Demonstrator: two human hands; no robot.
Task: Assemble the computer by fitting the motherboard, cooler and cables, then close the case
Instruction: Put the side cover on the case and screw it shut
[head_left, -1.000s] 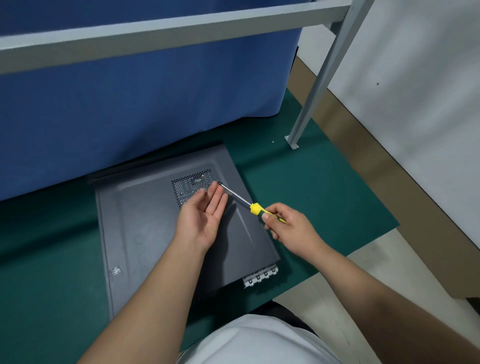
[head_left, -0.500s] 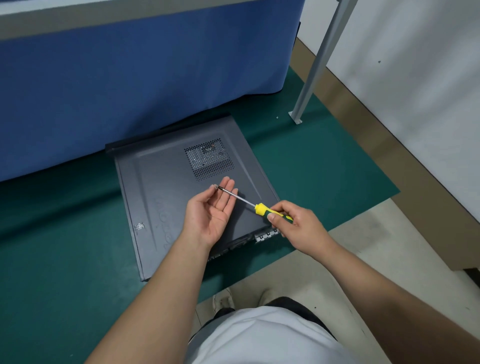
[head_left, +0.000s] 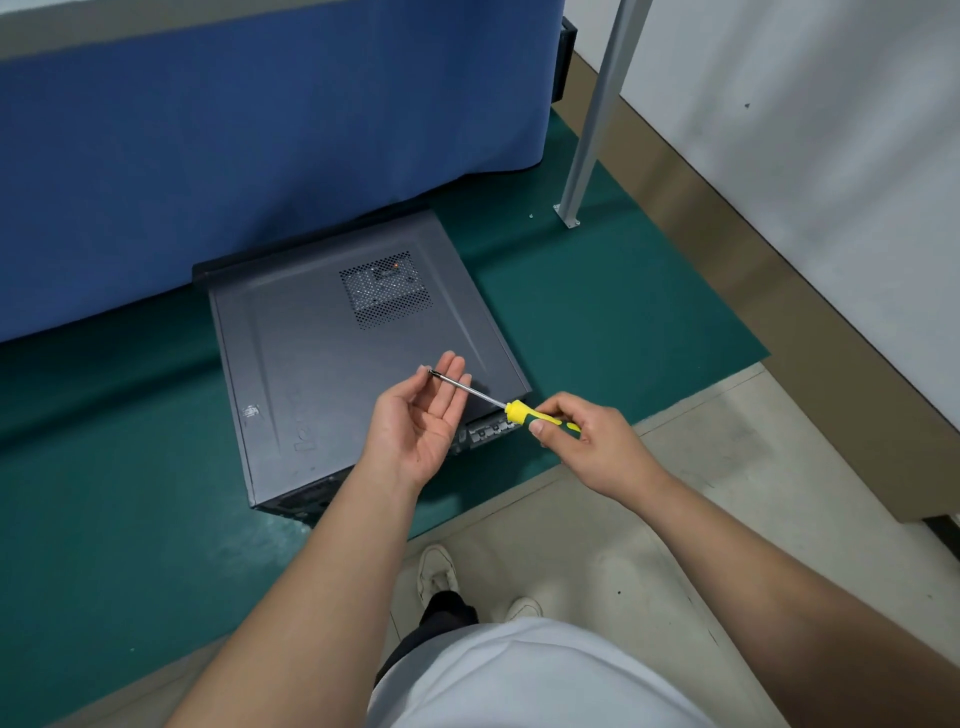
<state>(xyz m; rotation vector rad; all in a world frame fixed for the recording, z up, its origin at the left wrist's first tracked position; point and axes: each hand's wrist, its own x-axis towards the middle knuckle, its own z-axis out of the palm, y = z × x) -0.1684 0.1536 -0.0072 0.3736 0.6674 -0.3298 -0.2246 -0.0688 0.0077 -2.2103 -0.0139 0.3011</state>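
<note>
Case is lying flat on the green mat, side panel on top with the vent grille up around 12 o'clock, so it looks closed and I can't see what's inside. Right hand is wrapped round the yellow screwdriver, tip pointed at 10 o'clock across the left hand, which is palm-up and loosely cupped. My guess: fishing for a screw off the palm, though I can't make one out.

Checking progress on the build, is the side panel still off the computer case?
No, the grey side panel covers the computer case lying flat on the green mat, with no interior exposed.
</note>
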